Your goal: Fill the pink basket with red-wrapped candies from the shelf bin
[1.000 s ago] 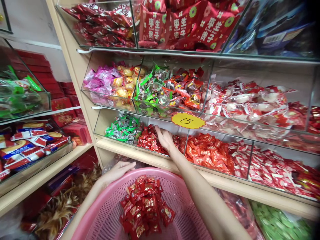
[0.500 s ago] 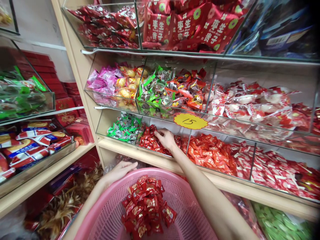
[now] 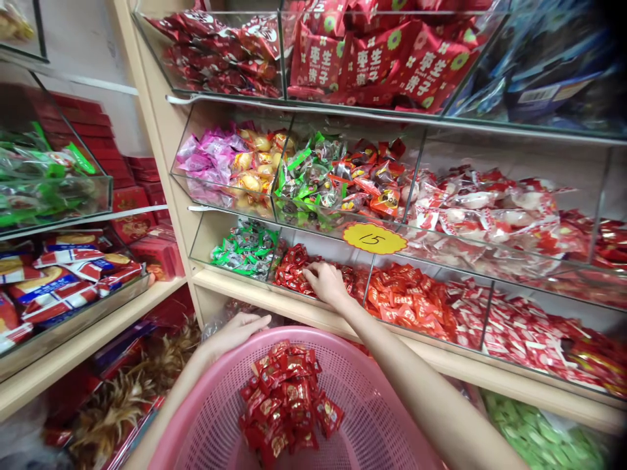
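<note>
My right hand (image 3: 325, 282) reaches into a clear bin on the lower shelf, its fingers curled down on red-wrapped candies (image 3: 292, 261); the fingertips are partly hidden among them. At the far left rim of a pink plastic basket (image 3: 196, 418), my left hand (image 3: 245, 328) grips with its fingers laid over the edge and the thumb out of sight. A heap of red-and-gold wrapped candies (image 3: 289, 398) lies in this perforated basket, below the shelf.
Green-wrapped candies (image 3: 247, 247) fill the bin to the left; orange-red candies (image 3: 411, 299) lie to the right. A yellow price tag (image 3: 375, 238) marked 15 hangs above. The wooden shelf edge (image 3: 274, 302) runs between bin and basket. A side shelf (image 3: 83, 346) stands left.
My right hand has dipped slightly lower among the red candies, fingers now more curled downward. My left hand and the basket stay nearly in place. The view has shifted slightly.
</note>
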